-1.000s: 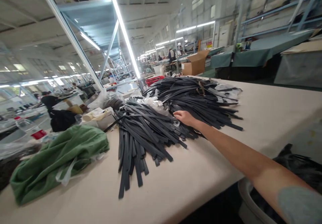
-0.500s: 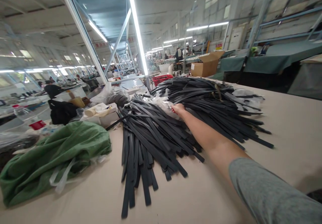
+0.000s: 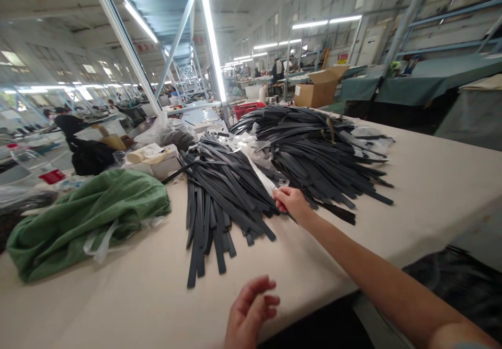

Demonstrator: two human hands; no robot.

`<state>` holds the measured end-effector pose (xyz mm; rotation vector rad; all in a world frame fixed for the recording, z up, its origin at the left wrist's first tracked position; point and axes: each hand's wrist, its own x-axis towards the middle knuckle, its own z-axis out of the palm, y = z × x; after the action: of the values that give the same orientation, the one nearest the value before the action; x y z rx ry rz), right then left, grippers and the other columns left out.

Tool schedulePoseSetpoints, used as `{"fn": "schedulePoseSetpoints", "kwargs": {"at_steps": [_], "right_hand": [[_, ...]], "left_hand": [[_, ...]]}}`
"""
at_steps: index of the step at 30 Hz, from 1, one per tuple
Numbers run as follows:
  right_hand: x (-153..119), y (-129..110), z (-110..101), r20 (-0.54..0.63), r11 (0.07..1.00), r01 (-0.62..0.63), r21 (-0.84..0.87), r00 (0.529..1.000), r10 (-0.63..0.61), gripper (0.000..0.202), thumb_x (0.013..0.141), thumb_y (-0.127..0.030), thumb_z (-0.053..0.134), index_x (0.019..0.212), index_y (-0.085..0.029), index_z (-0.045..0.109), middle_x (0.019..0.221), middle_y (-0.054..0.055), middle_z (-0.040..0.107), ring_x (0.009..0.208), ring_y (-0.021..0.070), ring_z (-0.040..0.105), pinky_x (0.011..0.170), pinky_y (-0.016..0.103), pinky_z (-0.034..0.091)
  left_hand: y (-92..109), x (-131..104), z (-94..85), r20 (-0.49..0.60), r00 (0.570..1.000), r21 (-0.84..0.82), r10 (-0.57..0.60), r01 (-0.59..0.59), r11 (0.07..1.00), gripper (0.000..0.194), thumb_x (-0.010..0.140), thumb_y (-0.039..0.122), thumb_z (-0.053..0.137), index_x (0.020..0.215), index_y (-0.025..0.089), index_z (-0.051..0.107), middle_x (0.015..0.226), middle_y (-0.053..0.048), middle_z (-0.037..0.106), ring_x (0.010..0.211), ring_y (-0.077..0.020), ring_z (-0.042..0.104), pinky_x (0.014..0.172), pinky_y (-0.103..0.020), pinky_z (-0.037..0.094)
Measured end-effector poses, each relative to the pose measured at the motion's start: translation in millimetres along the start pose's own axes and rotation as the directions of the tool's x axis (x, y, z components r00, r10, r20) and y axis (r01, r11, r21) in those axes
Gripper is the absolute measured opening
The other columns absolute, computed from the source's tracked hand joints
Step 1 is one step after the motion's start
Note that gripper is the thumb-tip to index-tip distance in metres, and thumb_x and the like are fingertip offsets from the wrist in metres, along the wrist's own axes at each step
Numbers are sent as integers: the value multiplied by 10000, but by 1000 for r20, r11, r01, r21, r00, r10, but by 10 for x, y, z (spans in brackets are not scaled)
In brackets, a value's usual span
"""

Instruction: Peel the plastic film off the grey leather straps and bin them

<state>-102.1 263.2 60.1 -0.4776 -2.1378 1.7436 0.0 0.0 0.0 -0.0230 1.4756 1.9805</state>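
On surface (image 3: 431, 176) between strap piles | right hand (image 3: 289, 201) pinching clear plastic strip (image 3: 262, 173) and a dark strap (image 3: 337, 212) | left hand (image 3: 251, 312) loose, empty, near edge | piles (image 3: 314, 150) unsorted.

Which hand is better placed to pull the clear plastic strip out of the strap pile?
Right. The right hand already pinches the plastic strip beside the black straps; the left hand hovers empty.

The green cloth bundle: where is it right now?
In the head view, the green cloth bundle lies on the table's left side, left of the nearer pile of dark straps.
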Motion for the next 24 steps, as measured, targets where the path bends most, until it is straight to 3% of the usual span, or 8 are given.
{"fn": "schedulePoseSetpoints", "kwargs": {"at_steps": [5, 8, 11, 16, 20, 24], "right_hand": [[-906, 48, -72, 72, 999, 10, 35, 997, -12, 384, 797, -537, 617, 611, -210, 543, 529, -30, 565, 448, 106, 509, 447, 223, 427], [-1275, 59, -148, 94, 997, 63, -42, 994, -59, 354, 836, -492, 591, 619, -215, 556, 530, -28, 567, 475, 120, 530, 478, 234, 436], [-1519, 83, -241, 112, 979, 136, -153, 986, -119, 344, 882, -427, 540, 609, -218, 550, 519, -28, 573, 489, 126, 554, 517, 238, 444], [-1694, 139, -413, 121, 986, 86, -143, 990, -69, 349, 883, -431, 533, 614, -214, 579, 586, -7, 641, 503, 126, 578, 552, 242, 461], [-1608, 206, -491, 79, 996, 28, -86, 997, -22, 404, 893, -530, 483, 708, -196, 617, 662, 13, 652, 530, 120, 582, 525, 228, 450], [-1469, 259, -451, 115, 999, 27, -45, 993, -22, 366, 788, -523, 622, 912, -182, 675, 641, -20, 615, 535, 114, 545, 506, 215, 433]], "left_hand": [[309, 378, 486, 137, 989, -162, 47, -25, 986, 581, 722, 571, 761, 1155, 192, 677, 1276, -156, 632, 1061, -259, 645, 784, -303, 514], [401, 546, 677, 276, 961, -165, 12, 35, 986, 476, 696, 519, 801, 974, 143, 713, 1045, -121, 704, 917, -214, 669, 758, -291, 503], [373, 628, 751, 320, 947, -82, -20, 49, 995, 409, 650, 466, 845, 810, 118, 701, 774, -52, 686, 710, -155, 642, 754, -307, 498], [269, 586, 762, 249, 968, 53, -29, 16, 998, 401, 592, 425, 879, 777, 114, 704, 737, -28, 672, 670, -118, 601, 727, -269, 479], [229, 494, 780, 202, 978, 90, -43, 26, 996, 413, 528, 414, 907, 708, 123, 675, 669, -1, 639, 602, -86, 559, 653, -235, 455], [205, 440, 793, 206, 978, 134, -39, 12, 991, 460, 482, 450, 918, 657, 128, 640, 613, 22, 608, 547, -73, 544, 611, -224, 444]]}}
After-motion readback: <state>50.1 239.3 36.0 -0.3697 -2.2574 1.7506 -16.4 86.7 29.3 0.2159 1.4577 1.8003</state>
